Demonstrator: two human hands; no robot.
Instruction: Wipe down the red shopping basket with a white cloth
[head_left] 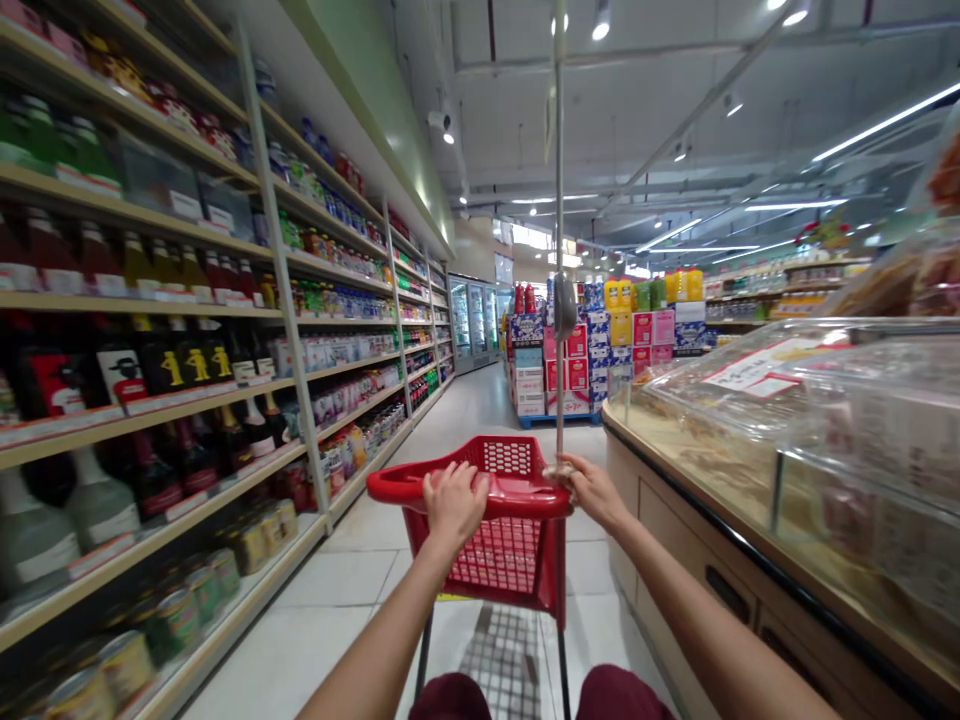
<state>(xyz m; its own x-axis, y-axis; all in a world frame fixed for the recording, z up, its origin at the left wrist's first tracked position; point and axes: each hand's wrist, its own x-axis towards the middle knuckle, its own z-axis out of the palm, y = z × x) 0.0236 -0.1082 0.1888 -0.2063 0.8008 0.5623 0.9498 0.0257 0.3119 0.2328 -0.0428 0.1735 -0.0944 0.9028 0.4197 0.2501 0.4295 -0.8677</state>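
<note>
A red plastic shopping cart (pixel 491 550) stands right in front of me, its sides a grid of small holes. My left hand (pixel 456 500) lies over its thick red handle (pixel 525 498), fingers curled across the top. At the handle's right end, my right hand (pixel 589 488) closes around the foot of a thin metal pole (pixel 559 400). Something pale and crumpled shows at those fingertips, too small to name. The pole rises upright past the top of the view and carries a grey plastic device (pixel 564 305). What the basket contains is hard to make out.
Tall shelves (pixel 281 250) of bottles and cans line the left. On the right, close by, runs a wooden counter (pixel 660 530) with clear covers (pixel 720 370). Stacked boxes (pixel 574 370) stand ahead on a blue pallet, with glass-door coolers (pixel 472 315) farther back. Tiled floor (pixel 337 580) lies between.
</note>
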